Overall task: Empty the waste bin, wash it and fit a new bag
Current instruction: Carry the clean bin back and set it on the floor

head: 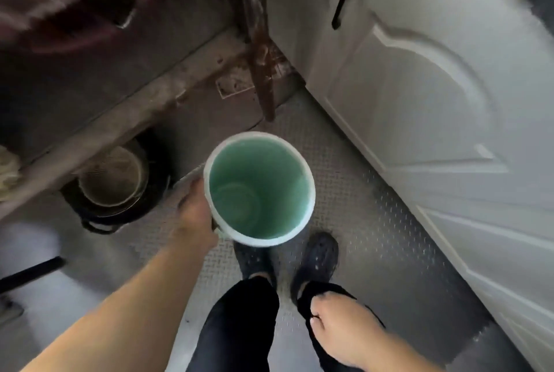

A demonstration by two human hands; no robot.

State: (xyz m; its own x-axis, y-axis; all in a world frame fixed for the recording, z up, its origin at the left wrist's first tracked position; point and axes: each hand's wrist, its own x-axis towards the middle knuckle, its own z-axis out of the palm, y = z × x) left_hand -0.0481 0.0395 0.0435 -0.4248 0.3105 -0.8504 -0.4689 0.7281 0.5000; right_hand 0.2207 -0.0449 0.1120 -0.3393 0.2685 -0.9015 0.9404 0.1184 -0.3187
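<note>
The waste bin (259, 189) is a round tub with a white rim and a green inside, seen from straight above and holding no bag or rubbish. My left hand (196, 210) grips its left rim and carries it upright above the floor, in front of my feet. My right hand (344, 328) hangs low by my right thigh with its fingers loosely curled and nothing in it.
A white panelled door (434, 108) with black handles runs along the right. A dark pot with a metal sieve (115, 183) sits under a ledge (126, 120) at left. Patterned metal flooring (374, 236) lies underfoot. A rusty post (265, 72) stands ahead.
</note>
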